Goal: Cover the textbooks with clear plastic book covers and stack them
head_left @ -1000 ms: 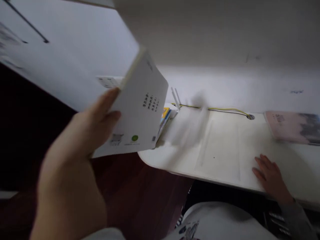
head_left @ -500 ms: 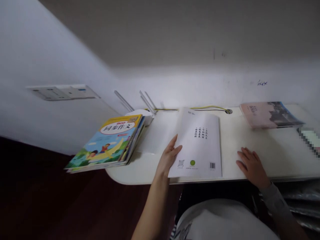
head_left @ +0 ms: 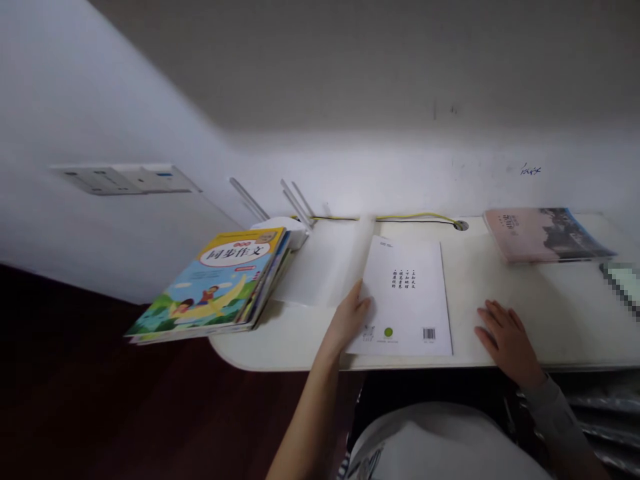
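A thin white book point(head_left: 407, 310) lies flat on the white desk, showing dark printed characters, a green dot and a barcode. At its left edge, my left hand point(head_left: 349, 313) grips it with the thumb on top; the other fingers are partly hidden. Left of the book spreads a clear plastic book cover point(head_left: 317, 267), and a translucent strip of it stands up along the book's upper left side. To the right of the book, my right hand point(head_left: 509, 341) rests open on the desk, fingers spread, holding nothing.
A stack of books point(head_left: 215, 280) with a colourful top cover overhangs the desk's left end. Behind it stands a white router point(head_left: 283, 227) with antennas and a yellow cable. A pink-and-grey book point(head_left: 545, 233) and a blurred phone point(head_left: 623, 287) lie at right.
The white book's upper left part has come down flatter and slightly right, revealing the translucent plastic strip beside it. My left hand stays at its edge; my right hand has hardly moved.
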Motion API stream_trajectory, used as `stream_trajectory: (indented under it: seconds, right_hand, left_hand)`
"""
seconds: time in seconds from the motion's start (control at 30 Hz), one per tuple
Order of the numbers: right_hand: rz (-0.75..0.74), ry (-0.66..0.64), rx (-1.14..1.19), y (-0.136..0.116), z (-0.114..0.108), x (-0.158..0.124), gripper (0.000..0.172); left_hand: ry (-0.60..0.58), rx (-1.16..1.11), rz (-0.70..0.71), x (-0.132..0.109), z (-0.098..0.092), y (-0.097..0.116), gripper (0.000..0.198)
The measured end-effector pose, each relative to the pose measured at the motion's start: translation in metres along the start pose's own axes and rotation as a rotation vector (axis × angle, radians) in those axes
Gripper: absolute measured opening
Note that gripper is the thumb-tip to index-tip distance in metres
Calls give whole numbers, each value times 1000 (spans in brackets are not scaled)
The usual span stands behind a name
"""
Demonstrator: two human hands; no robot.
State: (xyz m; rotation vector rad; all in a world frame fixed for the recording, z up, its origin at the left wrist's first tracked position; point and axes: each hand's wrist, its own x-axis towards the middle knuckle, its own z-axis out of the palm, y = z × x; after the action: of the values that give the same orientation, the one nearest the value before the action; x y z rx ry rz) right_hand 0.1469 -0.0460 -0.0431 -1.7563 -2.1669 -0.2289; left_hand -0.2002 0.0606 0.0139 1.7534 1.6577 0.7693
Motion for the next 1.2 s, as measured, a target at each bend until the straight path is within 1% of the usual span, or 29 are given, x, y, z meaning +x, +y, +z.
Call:
stream_trajectory:
  seconds: [0.1,0.17,0.33,0.43,0.57,0.7,0.8,0.9,0.97,1.1,1.2]
  right_hand:
    - [9,7,-20,-6,-4,3,40]
    - [-11,19,-13,-17,-8,9,40]
    - [-203,-26,59,-61,-15,26,45]
    - [-234,-57,62,-76,-10,29,49]
    - [-226,-75,49,-76,-2,25,50]
    - [-228,-75,49,-75,-1,23,49]
    - [-224,-78,50,-76,-2,24,50]
    - [-217,-81,46,-78,-3,24,50]
    - [-217,-85,39,-78,-2,24,50]
    - [-212,-87,31,-78,-2,24,51]
    - [-205,-82,47,-78,-2,24,50]
  left_hand:
    - [-13,173,28,-7,3,-1,50]
    - [2,290,78,-12,9,-3,46]
    - [60,505,187,-24,31,-12,44]
    - [73,563,225,-29,39,-18,45]
    - [103,542,220,-31,40,-21,48]
    - [133,526,185,-31,39,-17,47]
    - [106,522,171,-33,36,-9,44]
    - [57,502,145,-34,33,0,44]
    - [47,509,118,-34,32,5,44]
    - [64,575,43,-31,33,8,45]
    - [57,586,39,-30,33,6,45]
